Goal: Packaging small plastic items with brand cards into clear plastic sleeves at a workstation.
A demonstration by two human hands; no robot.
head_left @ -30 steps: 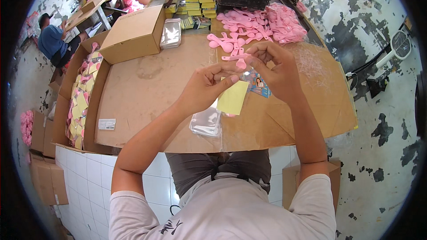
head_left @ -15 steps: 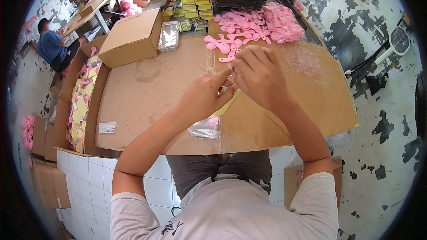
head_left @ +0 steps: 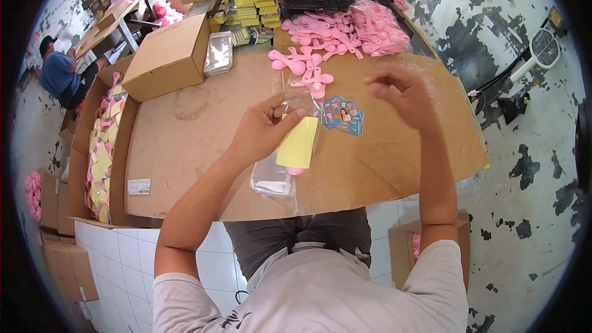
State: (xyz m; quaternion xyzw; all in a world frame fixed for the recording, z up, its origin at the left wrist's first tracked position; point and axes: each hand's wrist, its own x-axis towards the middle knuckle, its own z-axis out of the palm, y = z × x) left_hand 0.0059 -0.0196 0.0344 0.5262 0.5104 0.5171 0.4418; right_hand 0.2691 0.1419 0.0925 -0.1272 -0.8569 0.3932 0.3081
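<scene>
The left hand [head_left: 265, 126] pinches a clear bag [head_left: 314, 139] between thumb and fingers, above the middle of the table [head_left: 185, 166], toward its near edge. A yellow card [head_left: 297, 143] lies in or against the bag, and the bowl of a pink spoon [head_left: 296, 172] shows below the card. The bag's clear film runs past the fingers toward the far edge. The right hand [head_left: 398, 89] hangs clear of the bag, nearer the table's right edge, its fingers curled and blurred; I cannot tell whether they grip anything.

A stack of clear bags [head_left: 271, 186] rests by the near edge, just beside the held one. Blue printed cards [head_left: 345, 114] lie fanned out between the hands, and loose pink spoons [head_left: 308, 55] spread toward the far edge.

The step in hand looks like closing a filled bag. The next move seems to call for the right hand to return, fold the film at the far end flat and press it down, while the left keeps the contents from slipping.
</scene>
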